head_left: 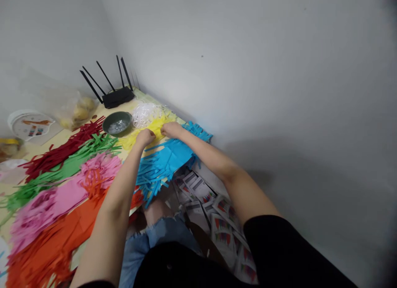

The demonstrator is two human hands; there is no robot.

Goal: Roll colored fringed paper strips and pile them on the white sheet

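Note:
Both hands are over a bunch of yellow fringed paper (pixel 156 128) on the table. My left hand (pixel 145 137) is closed, its fingers pinched at the left part of the yellow paper. My right hand (pixel 171 130) is closed on the same paper further right. The fingertips are partly hidden. Just in front lies blue fringed paper (pixel 176 152), which hangs over the table edge. Behind the yellow paper sits a heap of thin white strips (pixel 145 114). A dark green bowl (pixel 117 123) with clear small pieces inside stands to the left.
Dark red (pixel 70 145), green (pixel 71 166), pink (pixel 70 193) and orange (pixel 71 226) fringed papers spread across the left. A black router (pixel 118 97) stands at the back corner, beside a bag of yellow fruit (pixel 81 110) and a white lid (pixel 31 124). Printed packets (pixel 223 230) lie below the table.

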